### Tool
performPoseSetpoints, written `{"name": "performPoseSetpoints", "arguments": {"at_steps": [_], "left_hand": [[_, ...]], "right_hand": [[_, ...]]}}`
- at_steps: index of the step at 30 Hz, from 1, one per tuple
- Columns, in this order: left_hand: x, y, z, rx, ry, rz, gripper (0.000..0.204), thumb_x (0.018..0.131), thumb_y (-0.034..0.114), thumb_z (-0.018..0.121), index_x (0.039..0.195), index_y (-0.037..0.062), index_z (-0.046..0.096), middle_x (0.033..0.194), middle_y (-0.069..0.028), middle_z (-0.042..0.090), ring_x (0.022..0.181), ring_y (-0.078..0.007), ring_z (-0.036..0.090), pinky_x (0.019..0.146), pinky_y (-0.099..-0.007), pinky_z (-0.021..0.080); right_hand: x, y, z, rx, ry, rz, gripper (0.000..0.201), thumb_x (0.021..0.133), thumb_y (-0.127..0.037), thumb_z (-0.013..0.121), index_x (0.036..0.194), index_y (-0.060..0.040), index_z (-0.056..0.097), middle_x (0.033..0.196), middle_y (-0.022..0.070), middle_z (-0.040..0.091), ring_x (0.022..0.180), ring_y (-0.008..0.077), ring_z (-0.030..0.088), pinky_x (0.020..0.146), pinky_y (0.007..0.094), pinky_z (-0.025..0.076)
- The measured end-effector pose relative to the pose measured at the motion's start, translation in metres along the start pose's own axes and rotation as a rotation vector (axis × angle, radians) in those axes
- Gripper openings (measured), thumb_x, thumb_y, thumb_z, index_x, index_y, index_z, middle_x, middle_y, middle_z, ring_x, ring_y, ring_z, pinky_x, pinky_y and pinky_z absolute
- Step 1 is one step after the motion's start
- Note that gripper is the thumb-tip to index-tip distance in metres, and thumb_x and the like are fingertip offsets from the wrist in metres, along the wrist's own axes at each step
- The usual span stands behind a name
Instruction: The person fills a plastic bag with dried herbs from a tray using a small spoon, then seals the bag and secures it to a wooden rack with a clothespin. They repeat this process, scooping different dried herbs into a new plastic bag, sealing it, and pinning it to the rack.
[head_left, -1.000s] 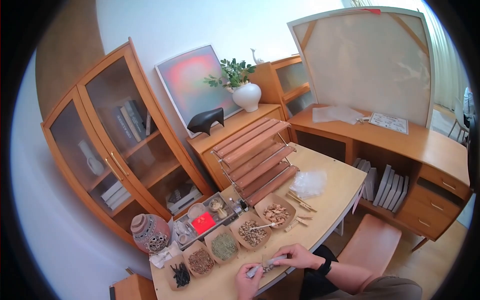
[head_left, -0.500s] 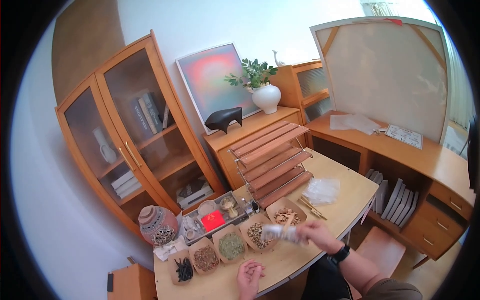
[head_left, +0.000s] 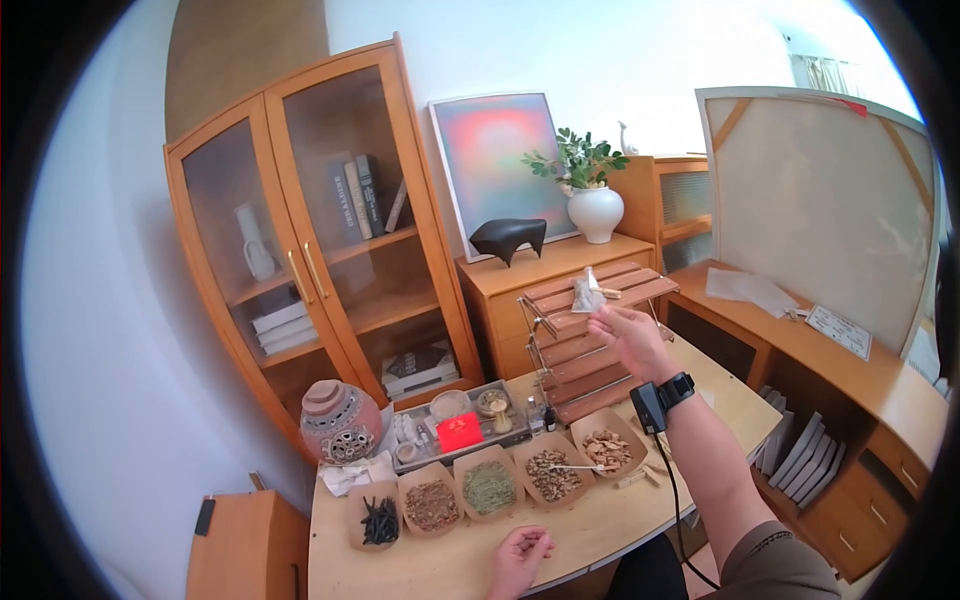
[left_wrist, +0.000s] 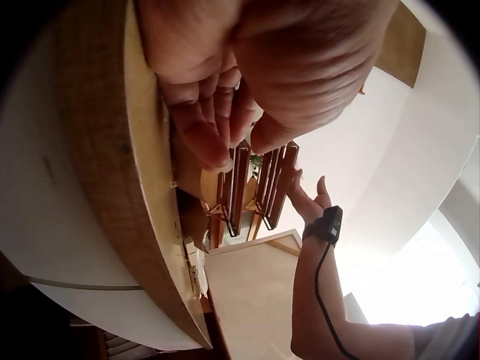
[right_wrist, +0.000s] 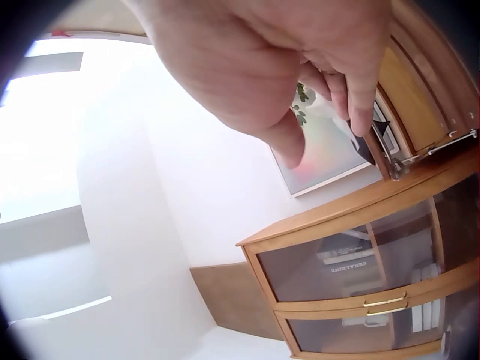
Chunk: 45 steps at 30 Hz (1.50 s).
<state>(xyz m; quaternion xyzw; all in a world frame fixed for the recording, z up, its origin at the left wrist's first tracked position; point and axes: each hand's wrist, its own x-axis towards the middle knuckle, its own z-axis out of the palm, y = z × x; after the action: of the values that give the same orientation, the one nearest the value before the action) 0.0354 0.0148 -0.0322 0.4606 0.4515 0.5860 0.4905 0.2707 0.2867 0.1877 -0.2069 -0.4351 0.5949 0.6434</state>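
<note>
At the top shelf of the brown slatted wooden rack (head_left: 600, 358) is my right hand (head_left: 630, 335), thumb and fingers apart in the right wrist view. Right at its fingertips, a small clear plastic bag (head_left: 587, 293) with some filling rests on the slats, a short tan piece (head_left: 610, 293) beside it. My left hand (head_left: 522, 552) lies at the table's near edge, fingers loosely curled around nothing. In front of it are paper trays of green dried herb (head_left: 489, 487), brown bits (head_left: 431, 503), mixed chopped pieces (head_left: 553, 475), pale chips (head_left: 607, 452) and dark strips (head_left: 379, 521).
Behind the trays stands a grey tray (head_left: 517, 433) with a red packet (head_left: 460, 432) and small vessels. A patterned jar (head_left: 343, 422) is at the left. A white spoon (head_left: 580, 467) lies across the chopped pieces. Beyond the table are a glass-door cabinet (head_left: 385, 130) and a sideboard (head_left: 490, 290).
My right hand has let go of the left hand's side, carried the plastic bag up and forward to the rack's top shelf and released it. The left hand no longer touches the bag.
</note>
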Motion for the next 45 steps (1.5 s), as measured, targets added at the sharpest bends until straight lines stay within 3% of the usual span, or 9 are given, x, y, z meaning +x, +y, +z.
{"name": "performPoseSetpoints", "arguments": {"at_steps": [6,9,13,19,21,26,29,37,45], "left_hand": [[0.002,-0.01,-0.004,-0.031,-0.039,-0.012,0.02,0.105,0.013,0.071,0.122,0.0024,0.069,0.103,-0.0036,0.073,0.089,-0.0125,0.071,0.077,-0.0282,0.058],[0.007,-0.023,-0.009,0.005,-0.073,0.022,0.018,0.104,0.005,0.069,0.12,-0.0027,0.064,0.102,-0.0105,0.075,0.088,-0.0145,0.072,0.079,-0.0287,0.061],[0.002,-0.009,-0.005,-0.01,-0.062,-0.026,0.02,0.106,0.008,0.068,0.123,-0.002,0.064,0.101,-0.0078,0.073,0.092,-0.014,0.073,0.082,-0.0281,0.06],[0.004,-0.015,-0.003,0.015,-0.081,0.006,0.019,0.106,0.008,0.068,0.122,-0.0019,0.066,0.101,-0.0056,0.073,0.092,-0.0105,0.072,0.08,-0.0259,0.06],[0.004,-0.014,-0.004,0.04,-0.079,0.001,0.018,0.105,0.007,0.069,0.121,-0.0013,0.067,0.1,-0.0046,0.072,0.092,-0.0102,0.072,0.081,-0.025,0.06],[0.001,-0.007,-0.002,0.081,-0.07,-0.013,0.019,0.107,0.009,0.067,0.123,-0.0009,0.065,0.103,-0.0054,0.073,0.093,-0.0112,0.072,0.08,-0.0258,0.058],[0.0,-0.015,-0.002,0.118,-0.048,0.015,0.019,0.107,0.01,0.067,0.123,-0.0003,0.065,0.103,-0.0051,0.073,0.093,-0.0107,0.072,0.08,-0.0254,0.058],[-0.007,-0.015,0.007,0.339,0.021,0.068,0.017,0.106,0.01,0.068,0.12,-0.0007,0.068,0.1,-0.004,0.072,0.088,-0.0086,0.07,0.079,-0.0251,0.058],[-0.008,-0.012,0.011,0.501,0.087,0.092,0.018,0.103,0.013,0.072,0.116,0.0011,0.071,0.092,-0.007,0.076,0.082,-0.0116,0.071,0.075,-0.0284,0.059]], "right_hand": [[-0.033,0.018,0.0,-0.282,-0.129,0.096,0.034,0.102,-0.007,0.073,0.132,0.0067,0.065,0.115,0.0094,0.074,0.098,0.0146,0.073,0.087,0.0294,0.061],[-0.08,0.025,0.001,-0.435,-0.261,0.178,0.029,0.099,-0.006,0.076,0.126,0.0044,0.071,0.105,0.0058,0.077,0.092,0.0111,0.072,0.081,0.0263,0.059],[-0.167,0.051,-0.007,-0.776,-0.418,0.279,0.021,0.098,-0.008,0.078,0.115,0.0035,0.078,0.094,0.0009,0.077,0.083,0.0042,0.066,0.071,0.0223,0.053],[-0.257,0.112,-0.057,-0.67,-0.243,0.413,0.013,0.098,-0.008,0.079,0.104,0.0029,0.08,0.084,0.0013,0.076,0.074,0.0058,0.066,0.068,0.0235,0.054],[-0.267,0.116,-0.067,-0.664,-0.203,0.425,0.012,0.098,-0.008,0.078,0.103,0.0028,0.08,0.084,0.0016,0.076,0.073,0.0061,0.066,0.068,0.0233,0.053],[-0.268,0.126,-0.069,-0.674,-0.23,0.213,0.01,0.098,-0.006,0.076,0.1,0.0025,0.08,0.082,0.0031,0.076,0.072,0.0064,0.066,0.065,0.0231,0.053],[-0.259,0.131,-0.072,-0.667,-0.184,0.347,0.009,0.097,-0.006,0.077,0.099,0.0024,0.08,0.079,0.0027,0.076,0.069,0.0061,0.066,0.063,0.0234,0.052],[-0.241,0.128,-0.079,-0.603,-0.252,0.372,0.009,0.096,-0.006,0.077,0.096,0.0027,0.079,0.079,0.0023,0.075,0.068,0.0058,0.066,0.063,0.0229,0.052],[-0.254,0.132,-0.086,-0.628,-0.248,0.203,0.011,0.098,-0.009,0.077,0.099,0.0017,0.079,0.081,0.001,0.075,0.072,0.0061,0.065,0.066,0.024,0.053]]}}
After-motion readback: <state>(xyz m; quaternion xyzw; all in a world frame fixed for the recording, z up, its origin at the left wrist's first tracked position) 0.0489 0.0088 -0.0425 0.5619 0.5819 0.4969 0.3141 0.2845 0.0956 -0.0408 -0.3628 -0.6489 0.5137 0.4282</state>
